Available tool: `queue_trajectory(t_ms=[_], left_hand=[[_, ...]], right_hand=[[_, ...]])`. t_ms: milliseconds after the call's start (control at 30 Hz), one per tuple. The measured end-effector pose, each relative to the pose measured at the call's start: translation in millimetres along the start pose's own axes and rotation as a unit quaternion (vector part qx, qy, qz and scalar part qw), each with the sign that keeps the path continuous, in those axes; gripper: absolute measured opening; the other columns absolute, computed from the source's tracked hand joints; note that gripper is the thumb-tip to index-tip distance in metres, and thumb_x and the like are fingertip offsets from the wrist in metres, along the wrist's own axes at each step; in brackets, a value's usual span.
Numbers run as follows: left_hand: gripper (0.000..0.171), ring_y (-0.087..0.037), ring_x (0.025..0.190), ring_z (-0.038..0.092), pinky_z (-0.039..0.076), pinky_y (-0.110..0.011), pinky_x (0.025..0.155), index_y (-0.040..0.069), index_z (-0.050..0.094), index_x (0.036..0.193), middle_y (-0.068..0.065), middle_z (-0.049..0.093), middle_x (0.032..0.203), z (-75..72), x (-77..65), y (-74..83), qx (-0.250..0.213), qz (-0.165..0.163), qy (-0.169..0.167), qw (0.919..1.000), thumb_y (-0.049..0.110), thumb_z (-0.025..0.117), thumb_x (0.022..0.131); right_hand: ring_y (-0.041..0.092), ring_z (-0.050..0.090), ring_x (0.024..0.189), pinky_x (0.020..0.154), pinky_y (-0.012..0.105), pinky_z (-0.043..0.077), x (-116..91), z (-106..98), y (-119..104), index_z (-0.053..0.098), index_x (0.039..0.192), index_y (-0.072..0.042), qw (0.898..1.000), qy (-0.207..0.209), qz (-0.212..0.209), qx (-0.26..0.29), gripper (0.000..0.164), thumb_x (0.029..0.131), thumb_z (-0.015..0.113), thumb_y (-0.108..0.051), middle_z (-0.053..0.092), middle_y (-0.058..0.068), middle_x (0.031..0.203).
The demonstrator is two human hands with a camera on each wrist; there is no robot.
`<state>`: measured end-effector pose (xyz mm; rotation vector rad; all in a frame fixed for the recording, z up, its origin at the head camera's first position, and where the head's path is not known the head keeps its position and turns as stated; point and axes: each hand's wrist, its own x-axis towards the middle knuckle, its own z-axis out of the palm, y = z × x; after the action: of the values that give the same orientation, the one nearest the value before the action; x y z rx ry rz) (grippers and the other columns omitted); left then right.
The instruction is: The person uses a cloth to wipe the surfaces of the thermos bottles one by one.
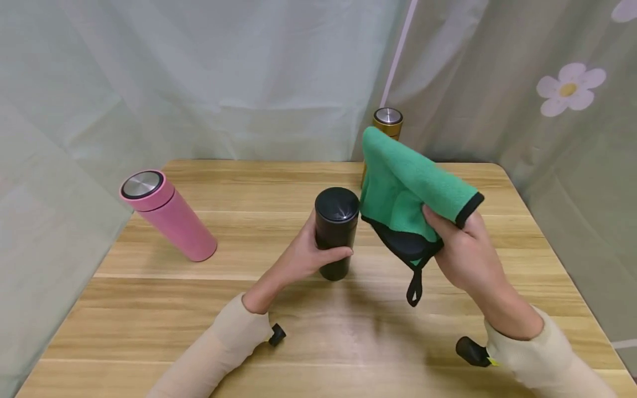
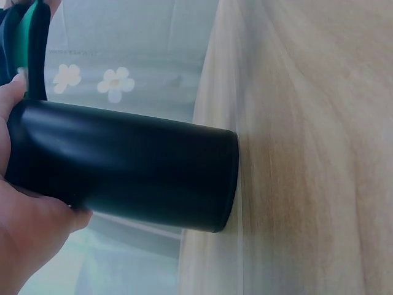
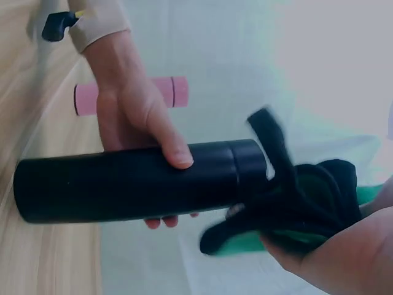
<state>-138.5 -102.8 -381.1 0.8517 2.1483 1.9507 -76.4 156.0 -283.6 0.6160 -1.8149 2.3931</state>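
My left hand (image 1: 306, 255) grips a black thermos bottle (image 1: 335, 232) round its side, thumb across the front. The bottle stands nearly upright, its base right at the tabletop in the left wrist view. In my right hand (image 1: 470, 257) is a folded green cloth (image 1: 398, 177) with black edging and a hanging loop (image 1: 414, 290), pinched at its right part. The cloth is raised just right of the bottle's lid. In the right wrist view, the dark side of the cloth (image 3: 307, 203) overlaps the lid end of the black bottle (image 3: 123, 184).
A pink thermos bottle (image 1: 181, 221) with a silver-topped lid stands on the wooden table (image 1: 249, 221) at the left. Behind the cloth stands a gold thermos bottle (image 1: 388, 119), mostly hidden. Curtains (image 1: 249, 72) hang beyond the table's back edge.
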Motion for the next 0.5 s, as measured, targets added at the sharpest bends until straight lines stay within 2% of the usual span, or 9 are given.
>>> queue_trajectory(t_ms=[100,200,333,433,500], left_hand=[[0.091,-0.024,0.127,0.053,0.038,-0.053,0.111,0.025,0.030,0.157,-0.003,0.052,0.144,-0.3,0.1,-0.6,-0.002,0.003,0.004,1.0000,0.005,0.084,0.086],[0.093,-0.024,0.128,0.052,0.036,-0.053,0.112,0.024,0.029,0.157,-0.003,0.051,0.144,-0.8,-0.4,-2.0,-0.003,0.005,0.008,0.9999,0.006,0.085,0.085],[0.093,-0.024,0.129,0.052,0.036,-0.052,0.113,0.023,0.030,0.157,-0.003,0.052,0.144,-1.3,-1.0,-2.9,-0.004,0.009,0.010,0.9999,0.008,0.086,0.085],[0.092,-0.024,0.128,0.052,0.037,-0.051,0.112,0.022,0.030,0.157,-0.004,0.051,0.143,-1.1,-1.8,-2.1,-0.004,0.015,0.007,0.9999,0.007,0.085,0.085],[0.091,-0.024,0.127,0.052,0.038,-0.051,0.111,0.022,0.030,0.156,-0.004,0.051,0.143,-0.5,-2.2,-1.7,-0.006,0.020,0.004,0.9998,0.005,0.085,0.086]], right_hand=[[0.026,0.041,0.144,0.113,0.033,0.041,3.1,1.2,6.1,0.042,0.156,-0.004,1.000,0.020,-0.011,0.006,0.049,0.108,0.049,-0.001,0.041,0.013,0.159],[0.023,0.031,0.150,0.117,0.030,0.035,7.4,2.1,12.8,0.035,0.160,-0.007,1.000,0.011,-0.016,-0.024,0.054,0.108,0.045,0.002,0.034,0.008,0.165],[0.020,0.024,0.154,0.117,0.025,0.031,10.0,3.9,22.7,0.032,0.162,-0.010,0.992,-0.012,-0.021,-0.125,0.059,0.106,0.043,0.006,0.030,0.001,0.168],[0.021,0.032,0.151,0.115,0.023,0.034,8.8,5.6,32.5,0.033,0.162,-0.015,0.978,-0.037,-0.028,-0.202,0.063,0.105,0.046,0.008,0.037,0.001,0.164],[0.023,0.037,0.149,0.113,0.024,0.037,7.5,6.8,39.8,0.029,0.164,-0.019,0.972,-0.064,-0.034,-0.225,0.076,0.099,0.047,0.016,0.037,0.004,0.164]])
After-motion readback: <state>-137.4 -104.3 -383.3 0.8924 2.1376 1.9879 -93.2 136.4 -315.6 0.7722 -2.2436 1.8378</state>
